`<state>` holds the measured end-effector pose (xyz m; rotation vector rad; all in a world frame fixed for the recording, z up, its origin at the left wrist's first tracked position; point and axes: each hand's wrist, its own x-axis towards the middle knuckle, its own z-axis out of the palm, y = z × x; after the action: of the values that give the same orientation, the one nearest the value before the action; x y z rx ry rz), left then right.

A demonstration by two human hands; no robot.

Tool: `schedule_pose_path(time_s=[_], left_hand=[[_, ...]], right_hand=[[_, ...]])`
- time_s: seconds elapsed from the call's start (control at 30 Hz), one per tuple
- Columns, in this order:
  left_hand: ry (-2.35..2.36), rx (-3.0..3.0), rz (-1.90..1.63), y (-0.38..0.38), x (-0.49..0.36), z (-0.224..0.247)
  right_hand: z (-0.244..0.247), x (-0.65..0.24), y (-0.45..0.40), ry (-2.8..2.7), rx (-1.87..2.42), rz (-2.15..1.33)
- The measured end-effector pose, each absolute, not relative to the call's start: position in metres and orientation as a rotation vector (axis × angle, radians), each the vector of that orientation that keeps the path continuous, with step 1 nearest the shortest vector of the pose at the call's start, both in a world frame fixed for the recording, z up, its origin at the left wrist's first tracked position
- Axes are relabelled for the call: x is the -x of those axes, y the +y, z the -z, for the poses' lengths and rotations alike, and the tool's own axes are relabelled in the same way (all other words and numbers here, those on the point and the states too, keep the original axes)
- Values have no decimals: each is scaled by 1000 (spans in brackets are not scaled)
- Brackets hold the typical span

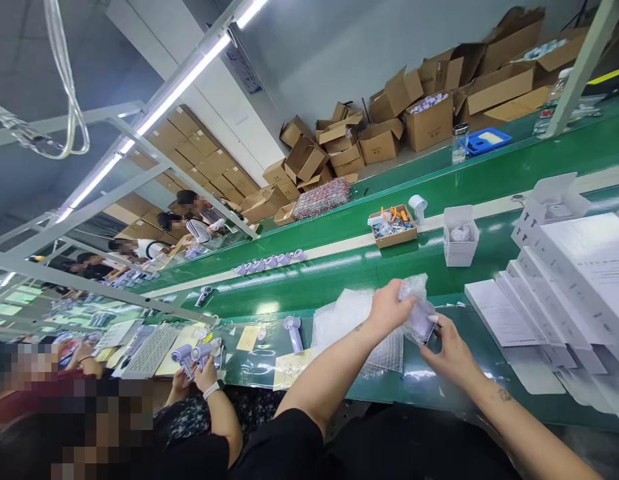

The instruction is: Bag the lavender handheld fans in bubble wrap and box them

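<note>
A bubble-wrapped item point(419, 313), pale through the clear wrap, is held above the green bench between my two hands. My left hand point(389, 308) closes on its upper left side. My right hand point(447, 343) grips its lower right edge between thumb and fingers. Under and behind my left forearm lie flat sheets of bubble wrap point(339, 320). A lilac handheld fan point(293, 333) rests on the bench to their left. Farther right, an open white box point(461, 237) stands upright with something wrapped inside.
White cartons and flaps point(544, 313) are stacked at the right. A small cardboard box of parts point(393, 227) and a white cup-like piece point(417, 208) sit ahead. Several lilac parts point(270, 261) line the belt. At left, a co-worker's hands point(204, 377) hold fans.
</note>
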<state>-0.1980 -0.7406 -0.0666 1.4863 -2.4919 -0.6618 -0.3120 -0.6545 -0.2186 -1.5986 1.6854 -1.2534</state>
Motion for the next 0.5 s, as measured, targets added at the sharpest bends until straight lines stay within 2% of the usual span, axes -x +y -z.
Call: schedule_pose_path(time_s=[0.07,0.23,0.4,0.5], left_hand=[[-2509,-1489,571,-739,203,70],[-3076,-954,497,-715,190,89],[-3096,-862,270,-719,161,109],[-3106,-875,396,-721,158,119]], right_hand=[[219,314,-658,1719,1578,1218],[223,315,-658,1705,1575,1243],[235,305,-650,1651,1701,1209],[239,300,-650,1626,1717,1204]])
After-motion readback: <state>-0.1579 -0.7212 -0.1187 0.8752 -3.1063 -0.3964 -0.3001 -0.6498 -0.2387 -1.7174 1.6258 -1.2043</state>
